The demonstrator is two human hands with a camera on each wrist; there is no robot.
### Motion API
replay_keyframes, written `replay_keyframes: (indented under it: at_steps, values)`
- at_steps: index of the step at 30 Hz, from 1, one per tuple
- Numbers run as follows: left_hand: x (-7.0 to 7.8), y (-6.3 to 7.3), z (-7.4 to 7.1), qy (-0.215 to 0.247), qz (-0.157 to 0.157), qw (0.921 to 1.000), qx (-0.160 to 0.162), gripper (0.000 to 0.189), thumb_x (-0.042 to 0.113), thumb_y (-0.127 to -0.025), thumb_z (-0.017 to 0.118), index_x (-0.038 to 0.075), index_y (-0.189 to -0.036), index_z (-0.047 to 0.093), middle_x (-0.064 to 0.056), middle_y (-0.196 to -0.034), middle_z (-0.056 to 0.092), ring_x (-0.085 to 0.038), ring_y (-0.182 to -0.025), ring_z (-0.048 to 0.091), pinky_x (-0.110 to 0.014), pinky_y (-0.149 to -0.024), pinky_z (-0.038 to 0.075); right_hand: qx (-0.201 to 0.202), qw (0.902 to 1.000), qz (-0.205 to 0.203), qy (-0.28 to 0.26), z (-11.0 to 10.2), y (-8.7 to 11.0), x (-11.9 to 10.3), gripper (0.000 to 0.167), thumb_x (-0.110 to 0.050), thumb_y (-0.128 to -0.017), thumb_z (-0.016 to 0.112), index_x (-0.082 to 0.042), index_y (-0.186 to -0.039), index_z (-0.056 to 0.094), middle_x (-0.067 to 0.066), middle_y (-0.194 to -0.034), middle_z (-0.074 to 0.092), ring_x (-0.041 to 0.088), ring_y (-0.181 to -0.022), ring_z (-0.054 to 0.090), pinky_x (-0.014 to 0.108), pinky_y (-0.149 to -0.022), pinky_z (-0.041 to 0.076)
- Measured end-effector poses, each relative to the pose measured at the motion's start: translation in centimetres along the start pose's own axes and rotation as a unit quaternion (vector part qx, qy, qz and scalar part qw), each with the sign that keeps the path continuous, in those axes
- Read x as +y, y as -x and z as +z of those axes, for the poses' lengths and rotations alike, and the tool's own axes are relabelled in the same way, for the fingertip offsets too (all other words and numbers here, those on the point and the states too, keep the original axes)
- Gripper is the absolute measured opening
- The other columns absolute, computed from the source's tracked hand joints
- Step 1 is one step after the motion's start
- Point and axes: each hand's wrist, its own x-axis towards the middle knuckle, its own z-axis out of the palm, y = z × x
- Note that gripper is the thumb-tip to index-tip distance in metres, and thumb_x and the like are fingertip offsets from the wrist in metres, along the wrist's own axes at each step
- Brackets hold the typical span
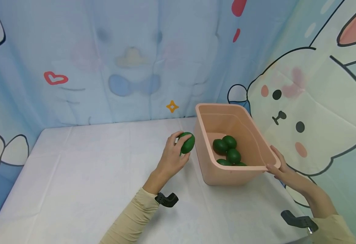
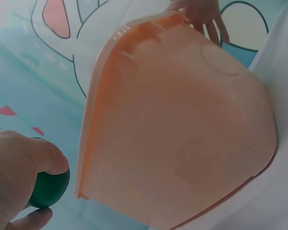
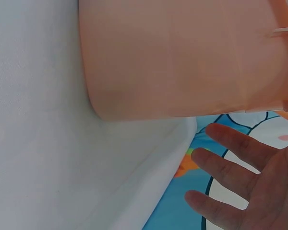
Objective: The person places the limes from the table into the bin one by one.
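My left hand holds a smooth, dark green egg-shaped fruit between thumb and fingers, just left of the pink plastic bin. In the left wrist view, that same green fruit shows beside the bin's rim, partly covered by the fingers. Several more green fruits lie together on the bin's floor, some half hidden by its near wall. At the bin's near right corner, my right hand touches the rim. Its fingers look straight and spread in the right wrist view.
A white cloth covers the table, and the bin stands near its right edge. Behind and to the right hangs a blue curtain with cartoon prints. Dark straps sit on both wrists.
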Motion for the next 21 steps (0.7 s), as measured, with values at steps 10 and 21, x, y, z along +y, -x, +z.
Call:
replay_keyframes:
  at_steps: [10, 21]
  values:
    - [1.0, 0.2, 0.4, -0.003, 0.015, 0.9998, -0.009, 0.060, 0.010, -0.079, 0.074, 0.017, -0.134, 0.049, -0.013, -0.138, 0.040, -0.028, -0.123, 0.046, -0.036, -0.091, 0.052, -0.001, 1.0000, 0.002, -0.004, -0.1, 0.1, -0.2, 0.082, -0.040, -0.099, 0.036, -0.030, -0.143, -0.033, 0.031, -0.151, -0.011, 0.062, -0.129, 0.012, 0.083, -0.084, 0.024]
    - [1.9, 0.2, 0.9, -0.016, 0.024, 0.9995, -0.012, 0.060, 0.011, -0.080, 0.073, 0.019, -0.134, 0.048, -0.012, -0.139, 0.040, -0.027, -0.123, 0.047, -0.036, -0.089, 0.053, -0.001, 1.0000, 0.005, -0.006, 0.0, 0.1, -0.1, 0.082, -0.040, -0.099, 0.037, -0.035, -0.142, -0.033, 0.030, -0.151, -0.010, 0.062, -0.130, 0.012, 0.083, -0.084, 0.024]
